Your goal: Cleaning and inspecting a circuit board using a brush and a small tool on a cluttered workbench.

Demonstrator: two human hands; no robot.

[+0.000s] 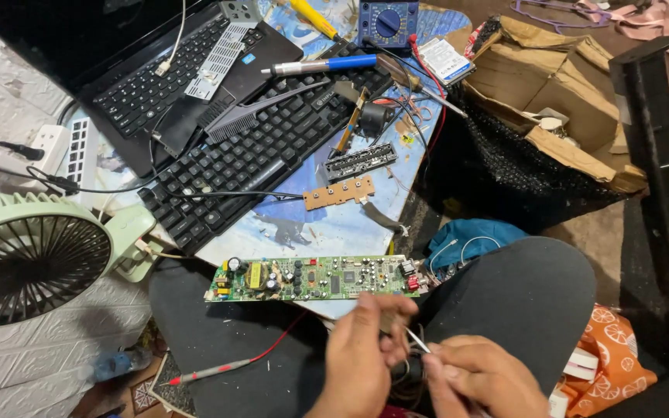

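Both hands work close together over the lap, at the lower edge of the view. The left hand (361, 352) is curled, its thumb and forefinger pinched on a small dark part that is too far hidden to identify. The right hand (480, 379) is likewise closed, fingertips bunched just beside the left. A thin bright wire (417, 340) runs between the two hands — held or touched at both ends. Dark leads appear to hang below the hands; the detail is blurred.

Directly above the hands lies a long green circuit board (315, 279), populated with capacitors, a yellow component and a red connector at its right end. It rests on the near edge of the worktop (334, 228), overhanging toward the lap, near the hands but not touching them.

Judgement on method: the wire is fine and the grip is at fingertip level, so the work calls for a steady pinch, short movements and both wrists braced on the thighs. Pulling on the wire risks bending or snapping it.

Other items: a red-tipped probe (210, 373) lies on the dark cloth to the left, well apart. A black keyboard (249, 155), a laptop (156, 85), a blue multimeter (387, 22) and a blue-handled soldering iron (323, 66) occupy the worktop. A pale green fan (32, 259) stands at left — a torn cardboard box (551, 93) at right.
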